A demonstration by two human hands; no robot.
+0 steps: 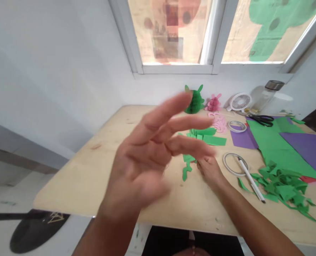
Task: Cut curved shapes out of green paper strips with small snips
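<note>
My left hand (149,153) is raised close to the camera, slightly blurred, with its fingers apart and nothing in it. Beyond it, my right hand (209,170) rests low over the table with its fingers curled, beside green cut paper pieces (187,169). What the right fingers hold, if anything, is hidden. Green paper strips (213,139) lie just above the right hand, partly behind the left fingers. To the right of the right hand are a tape roll (224,161) and a white marker (252,180) lying across it.
Green scraps (285,186), green sheets (272,138) and purple paper (312,151) cover the table's right side. Black scissors (264,120), another tape roll (237,126), a white fan (240,102), a bottle (266,96) and green (196,102) and pink (213,103) paper figures stand or lie toward the back.
</note>
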